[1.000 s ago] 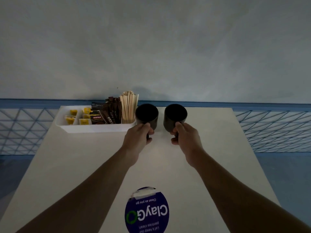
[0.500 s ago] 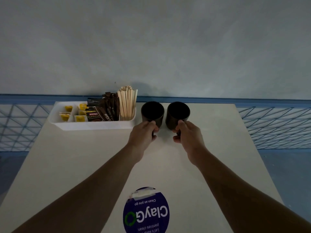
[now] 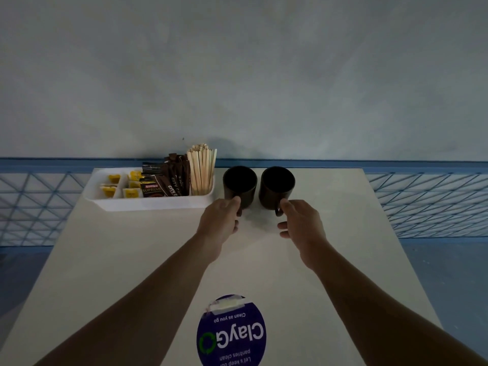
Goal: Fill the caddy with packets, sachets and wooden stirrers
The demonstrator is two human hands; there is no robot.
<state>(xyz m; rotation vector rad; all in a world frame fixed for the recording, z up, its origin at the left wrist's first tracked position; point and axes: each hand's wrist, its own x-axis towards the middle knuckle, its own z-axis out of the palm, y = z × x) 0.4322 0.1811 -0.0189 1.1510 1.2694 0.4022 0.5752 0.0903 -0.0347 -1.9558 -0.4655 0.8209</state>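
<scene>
A white caddy (image 3: 148,204) stands at the table's far left. It holds yellow packets (image 3: 113,178) in its left compartments, brown sachets (image 3: 177,180) in the middle, and a bundle of wooden stirrers (image 3: 202,169) upright at its right end. Two dark mugs stand side by side just right of the caddy. My left hand (image 3: 220,220) is at the left mug (image 3: 239,184), thumb on its wall and fingers curled at the handle. My right hand (image 3: 301,224) sits just in front of the right mug (image 3: 277,186) with fingers spread, thumb near the handle.
The pale table (image 3: 126,260) ends at a grey wall behind the caddy and mugs. A round purple sticker (image 3: 232,331) lies on the near part of the table. Blue lattice flooring (image 3: 422,202) shows past both side edges.
Both mugs slid away from me and closer together, ending beside the caddy. My right hand has let go of the right mug's handle and spread its fingers.
</scene>
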